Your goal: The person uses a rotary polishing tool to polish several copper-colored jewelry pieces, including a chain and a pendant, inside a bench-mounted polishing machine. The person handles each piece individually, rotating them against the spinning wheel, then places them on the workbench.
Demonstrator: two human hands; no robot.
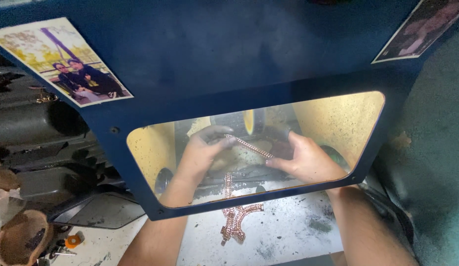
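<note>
A big blue hood [229,54] fills most of the view, with a clear window [338,118] cut into its lower face and a photo [62,61] stuck on its upper left, another photo [424,29] at its upper right corner. Behind the window, inside the hood's yellow-lit chamber, a dark wheel [239,122] sits at the back. Below the hood lies a white, dust-flecked counter [293,231]. Left of the hood, dark machine parts crowd together, and a brown cup-shaped thing [22,239] sits at the lower left. Both forearms reach in under the hood. The left hand [202,148] is clenched with blackened fingertips pinching one end of a stretch of chain [249,146], and the right hand [308,160] is grasping the other end, so the stretch is pulled taut just in front of the wheel; I cannot tell whether it touches the wheel. The rest of the chain, copper-pink, hangs down from the hands and bunches in a small heap on the counter below the hood's lower edge. Judging from that, only a short section is up at the wheel, and much of the length on the counter looks yet to be worked. Whether any of the heap is already finished I cannot tell.
</note>
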